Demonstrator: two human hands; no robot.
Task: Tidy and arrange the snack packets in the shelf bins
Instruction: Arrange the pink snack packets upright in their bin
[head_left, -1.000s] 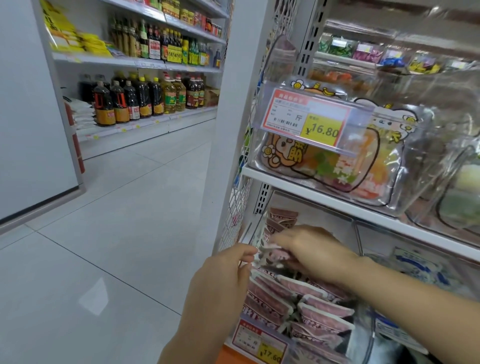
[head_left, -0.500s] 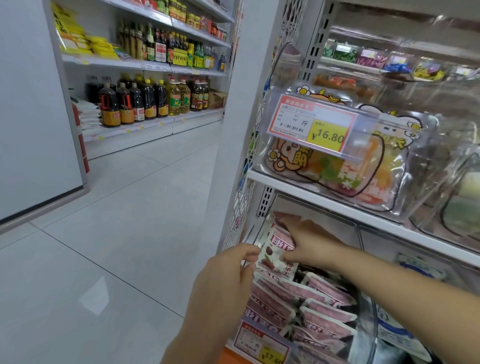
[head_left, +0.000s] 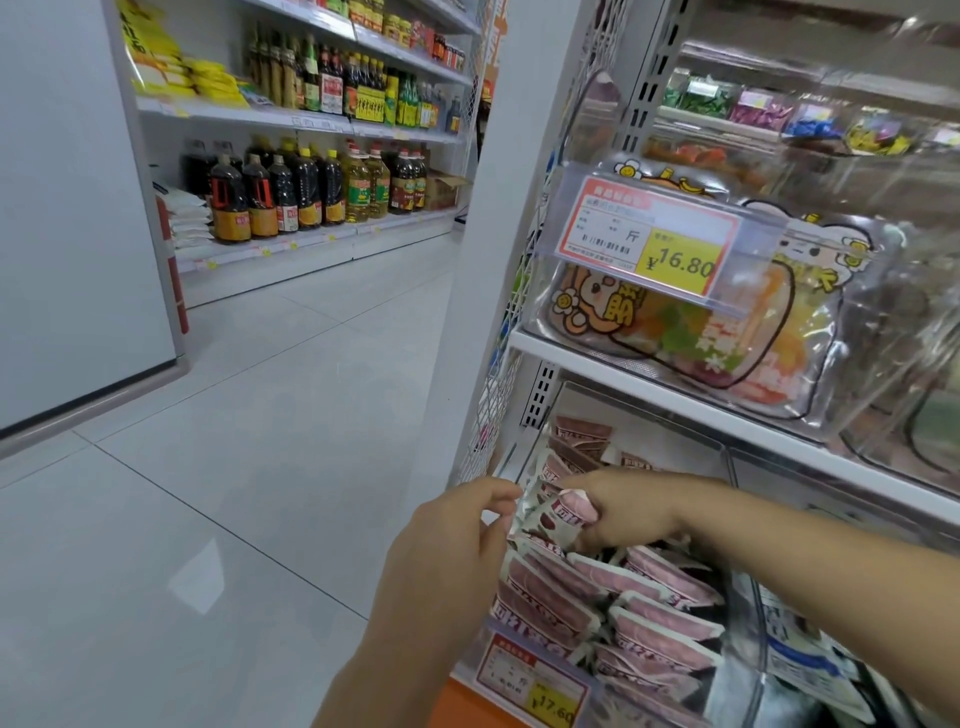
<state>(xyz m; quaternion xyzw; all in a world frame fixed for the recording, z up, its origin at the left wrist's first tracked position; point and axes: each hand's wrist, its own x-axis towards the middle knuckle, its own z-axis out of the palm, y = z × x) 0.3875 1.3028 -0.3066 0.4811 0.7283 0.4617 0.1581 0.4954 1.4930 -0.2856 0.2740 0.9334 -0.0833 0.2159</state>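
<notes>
As we look down at the lower shelf, the left hand (head_left: 452, 545) is nearest, its fingertips curled at the left edge of a pink snack packet (head_left: 550, 517). We cannot tell whether they pinch it or merely touch it. The right hand (head_left: 631, 512) grips the same packet, fingers curled round its right end, and holds it tilted just above the contents of the clear bin (head_left: 750, 629).

In that bin we note pink packets (head_left: 639, 597) lying overlapped in rows, with further ones standing at the back. A price label (head_left: 540, 686) reading 17.60 is fixed to the bin's front. White-and-blue packets (head_left: 800, 660) occupy the bin just to the right.

Above, the white shelf (head_left: 675, 384) carries a clear container (head_left: 810, 332) with cartoon stickers and a 16.80 label (head_left: 654, 234). Across the tiled floor (head_left: 234, 441), the far shelves hold oil and sauce bottles (head_left: 306, 192).
</notes>
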